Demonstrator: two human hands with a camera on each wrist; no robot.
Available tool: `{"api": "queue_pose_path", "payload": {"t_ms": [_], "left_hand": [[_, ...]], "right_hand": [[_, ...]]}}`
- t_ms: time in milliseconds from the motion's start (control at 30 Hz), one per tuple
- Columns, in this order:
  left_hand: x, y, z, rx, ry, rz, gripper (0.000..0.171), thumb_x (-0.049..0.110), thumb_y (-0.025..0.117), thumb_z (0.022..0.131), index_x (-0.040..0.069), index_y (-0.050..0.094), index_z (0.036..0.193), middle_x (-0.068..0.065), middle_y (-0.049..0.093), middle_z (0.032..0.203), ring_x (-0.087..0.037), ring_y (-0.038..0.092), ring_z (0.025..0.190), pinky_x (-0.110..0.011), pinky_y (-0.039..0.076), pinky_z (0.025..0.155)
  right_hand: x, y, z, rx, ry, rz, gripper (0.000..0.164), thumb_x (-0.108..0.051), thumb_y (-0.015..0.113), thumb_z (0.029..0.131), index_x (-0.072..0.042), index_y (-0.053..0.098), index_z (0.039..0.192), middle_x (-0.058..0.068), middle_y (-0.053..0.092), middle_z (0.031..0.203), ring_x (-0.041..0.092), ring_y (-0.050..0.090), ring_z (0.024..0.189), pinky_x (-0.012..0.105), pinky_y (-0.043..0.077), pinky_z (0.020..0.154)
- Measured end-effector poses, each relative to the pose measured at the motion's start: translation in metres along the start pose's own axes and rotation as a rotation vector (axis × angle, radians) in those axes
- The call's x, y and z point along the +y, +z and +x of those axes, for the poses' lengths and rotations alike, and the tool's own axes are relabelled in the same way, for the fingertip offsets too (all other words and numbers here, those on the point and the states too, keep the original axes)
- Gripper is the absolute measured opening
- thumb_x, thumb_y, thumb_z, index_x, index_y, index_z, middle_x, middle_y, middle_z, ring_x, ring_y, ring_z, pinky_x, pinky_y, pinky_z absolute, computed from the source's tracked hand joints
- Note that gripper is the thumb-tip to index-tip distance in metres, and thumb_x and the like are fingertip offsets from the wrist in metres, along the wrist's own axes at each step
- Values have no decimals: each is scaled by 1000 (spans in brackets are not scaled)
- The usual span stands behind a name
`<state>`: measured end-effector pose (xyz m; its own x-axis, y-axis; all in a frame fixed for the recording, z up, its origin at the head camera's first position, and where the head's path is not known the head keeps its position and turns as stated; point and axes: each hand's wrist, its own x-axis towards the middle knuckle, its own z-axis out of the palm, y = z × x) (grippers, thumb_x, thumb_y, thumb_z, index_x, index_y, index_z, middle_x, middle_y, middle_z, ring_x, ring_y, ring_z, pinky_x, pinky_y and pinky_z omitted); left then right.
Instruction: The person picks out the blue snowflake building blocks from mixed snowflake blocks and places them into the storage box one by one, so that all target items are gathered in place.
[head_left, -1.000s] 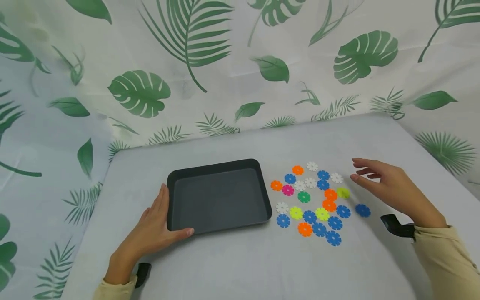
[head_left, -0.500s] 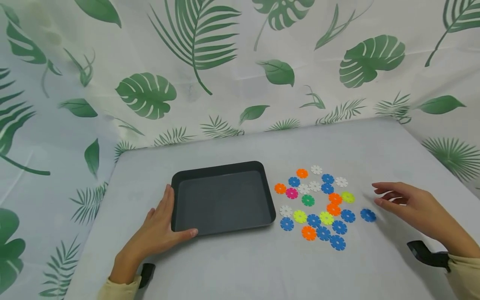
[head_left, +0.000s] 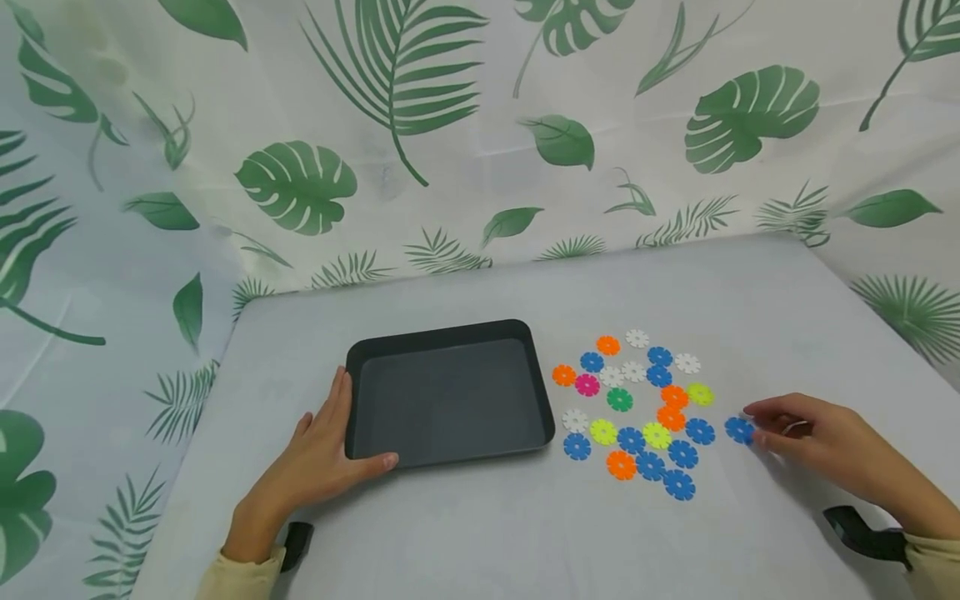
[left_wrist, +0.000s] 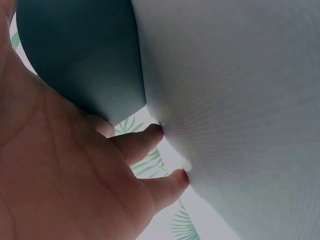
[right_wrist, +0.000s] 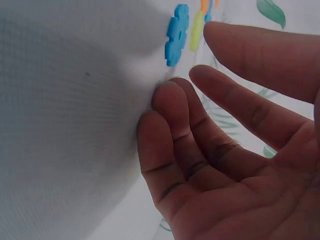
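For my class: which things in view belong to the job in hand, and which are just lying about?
Likely part of the job:
tray, the left hand against its side
rightmost blue disc, the right hand at it
other discs, untouched

Just surroundings:
leaf-print cloth
white table
Nothing loose looks stray.

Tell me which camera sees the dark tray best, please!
The head view: it shows the dark tray whole, except a bit behind the left hand. The left wrist view catches only a cut-off part; the right wrist view shows none of it.
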<state>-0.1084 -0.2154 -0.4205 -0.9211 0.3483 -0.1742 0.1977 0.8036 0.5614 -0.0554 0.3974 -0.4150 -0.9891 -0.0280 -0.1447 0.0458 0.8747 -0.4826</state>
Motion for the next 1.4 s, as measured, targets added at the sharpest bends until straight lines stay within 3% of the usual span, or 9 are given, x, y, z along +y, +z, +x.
{"api": "queue_pose_path", "payload": {"t_ms": [633,1000,1233,1400], "left_hand": [[1,-2,0,4,10,69,137,72,75,88,1,-10,170,-18,-12,178,-45,15,160,-78,14,118],[1,-3,-1,-9,12,27,139,69,78,88,0,-12,169,-19,-13,177,-47,13,160,-79,9,118],[-1,-1,1,-9,-5,32,140,70,78,87,1,-11,169,-17,-13,177,-45,10,161,-78,8,118],[-1,-1,2,-14,-15,31,140,71,78,86,2,-11,170,-16,-13,178,-43,9,162,-78,7,119]], "right_hand": [[2,11,2,11,-82,4,33,0,84,88,9,68,116,15,66,107,29,59,93,18,49,68],[-2,3,6,58,-18,5,13,2,76,93,5,68,102,9,71,93,27,64,84,18,50,63],[-8,-5,13,-12,78,109,23,-8,72,101,9,69,116,11,73,98,26,62,84,26,54,63],[-17,-2,18,-2,56,159,26,-11,70,105,9,67,121,9,73,98,22,63,80,26,55,65]]}}
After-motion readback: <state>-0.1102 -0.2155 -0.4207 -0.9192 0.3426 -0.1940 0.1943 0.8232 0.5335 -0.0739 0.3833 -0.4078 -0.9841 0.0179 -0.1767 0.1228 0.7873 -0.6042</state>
